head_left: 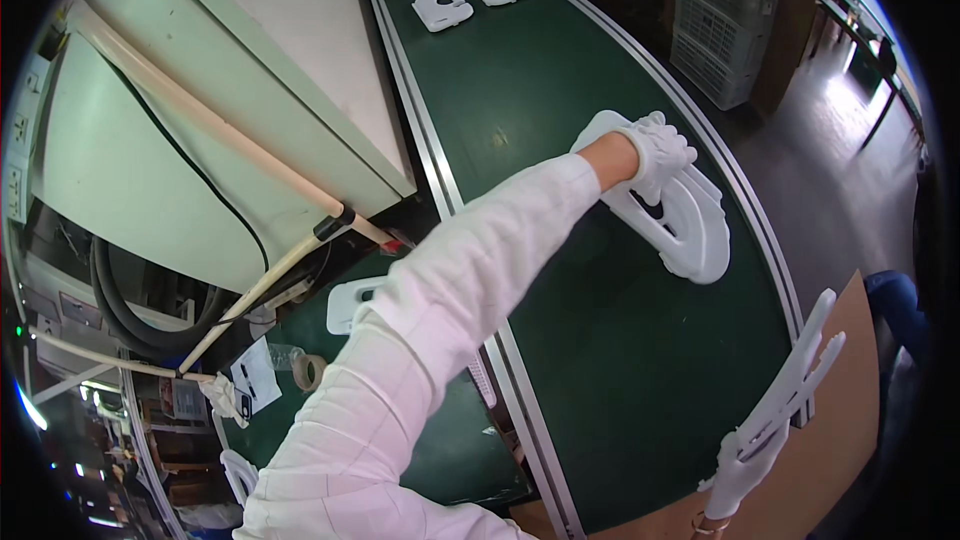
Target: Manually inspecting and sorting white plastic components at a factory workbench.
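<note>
My left arm, in a white sleeve, reaches across the green conveyor belt. My left hand (660, 155), in a white glove, is closed on the upper part of a white moulded plastic piece (695, 230). That piece has a rounded end and a long opening, and lies on the belt near its right rail; my hand and wrist cover some of it. At the lower right, my right hand (745, 475), also gloved, is closed on another white plastic piece (795, 380). This one is seen nearly edge-on, with two long narrow arms pointing up, beside the belt's right rail.
Several white plastic pieces (443, 8) lie at the belt's far end. A white machine housing (250, 60) with a beige pipe frame (200, 105) stands on the left. Left of the belt, a green side table holds a tape roll (309, 372). Cardboard (840, 440) lies at the lower right.
</note>
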Action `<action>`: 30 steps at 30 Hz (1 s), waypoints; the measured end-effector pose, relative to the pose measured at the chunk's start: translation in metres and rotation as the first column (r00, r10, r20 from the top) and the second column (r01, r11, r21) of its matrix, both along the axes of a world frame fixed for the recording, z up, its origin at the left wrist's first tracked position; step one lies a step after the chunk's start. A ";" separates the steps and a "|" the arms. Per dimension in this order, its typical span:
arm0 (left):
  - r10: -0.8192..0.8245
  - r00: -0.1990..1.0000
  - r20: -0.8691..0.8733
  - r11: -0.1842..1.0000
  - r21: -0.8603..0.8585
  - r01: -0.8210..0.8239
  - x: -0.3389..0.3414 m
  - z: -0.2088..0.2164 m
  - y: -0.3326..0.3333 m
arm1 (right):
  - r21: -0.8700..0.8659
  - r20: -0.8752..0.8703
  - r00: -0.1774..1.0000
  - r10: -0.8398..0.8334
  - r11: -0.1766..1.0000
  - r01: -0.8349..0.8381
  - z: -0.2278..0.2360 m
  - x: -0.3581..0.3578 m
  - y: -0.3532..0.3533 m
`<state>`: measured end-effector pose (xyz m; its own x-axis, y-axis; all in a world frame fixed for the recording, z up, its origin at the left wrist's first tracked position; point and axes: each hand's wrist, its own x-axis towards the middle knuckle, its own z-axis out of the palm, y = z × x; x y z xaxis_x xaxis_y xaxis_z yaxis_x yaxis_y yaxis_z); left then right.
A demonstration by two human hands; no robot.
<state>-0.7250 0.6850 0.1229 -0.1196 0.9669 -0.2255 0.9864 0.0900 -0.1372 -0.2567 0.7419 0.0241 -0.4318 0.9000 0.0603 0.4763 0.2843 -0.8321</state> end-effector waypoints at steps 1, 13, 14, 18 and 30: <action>-0.016 1.000 0.016 1.000 0.022 0.015 0.006 0.002 -0.004 | -0.013 0.000 1.000 -0.010 1.000 0.010 0.000 0.002 -0.001; -0.028 0.993 0.116 0.996 -0.081 0.038 0.049 -0.006 -0.045 | 0.189 0.090 0.995 0.038 0.981 -0.054 0.024 -0.019 -0.021; -0.035 0.982 0.184 0.994 -0.098 0.053 0.046 -0.007 -0.041 | 0.206 0.060 0.993 0.098 0.973 -0.108 0.025 -0.019 -0.022; 0.058 0.989 0.137 0.994 -0.104 -0.044 0.048 -0.015 -0.035 | 0.055 -0.047 0.996 0.077 0.996 -0.074 0.027 -0.018 -0.025; 0.172 0.971 0.167 0.962 -0.242 -0.129 0.056 -0.015 -0.047 | 0.053 -0.095 0.989 0.115 0.992 -0.111 0.042 -0.034 -0.029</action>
